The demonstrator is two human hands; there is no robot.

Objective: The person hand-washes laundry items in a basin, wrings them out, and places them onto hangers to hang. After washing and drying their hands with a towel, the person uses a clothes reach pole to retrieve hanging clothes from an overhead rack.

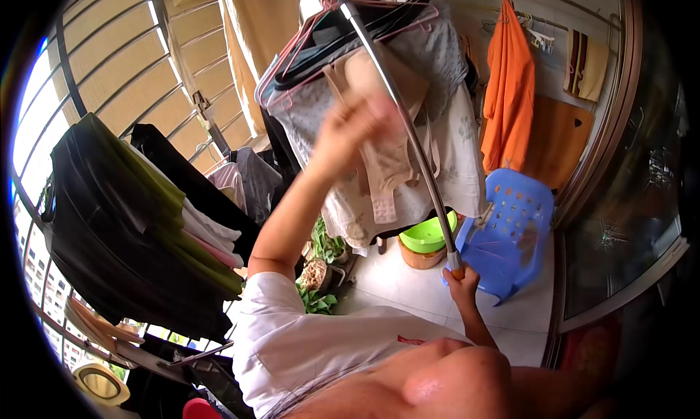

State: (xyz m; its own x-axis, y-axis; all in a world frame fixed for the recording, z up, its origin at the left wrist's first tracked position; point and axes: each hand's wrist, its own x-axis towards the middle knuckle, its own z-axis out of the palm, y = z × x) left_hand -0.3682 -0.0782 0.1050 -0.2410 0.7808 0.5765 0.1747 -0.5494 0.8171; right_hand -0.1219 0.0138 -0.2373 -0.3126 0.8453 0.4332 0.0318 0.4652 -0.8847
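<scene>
My right hand [463, 282] is wrapped round the lower grip of a long metal clothes pole [413, 136]. The pole slants up to the hangers [297, 44] at the top of the view. My left hand [357, 124] is raised in front of a beige bra [388, 160] that hangs among the clothes. Motion smears its fingers, so whether it touches the bra is unclear. Behind the bra hang a grey patterned garment [442, 62] and a pale printed garment [461, 153].
Dark and green clothes [131, 222] hang by the barred window on the left. A blue plastic chair [507, 229] and a green basin [426, 235] stand on the floor, with potted plants [317, 273] nearby. An orange garment [508, 91] hangs near the glass door [620, 222].
</scene>
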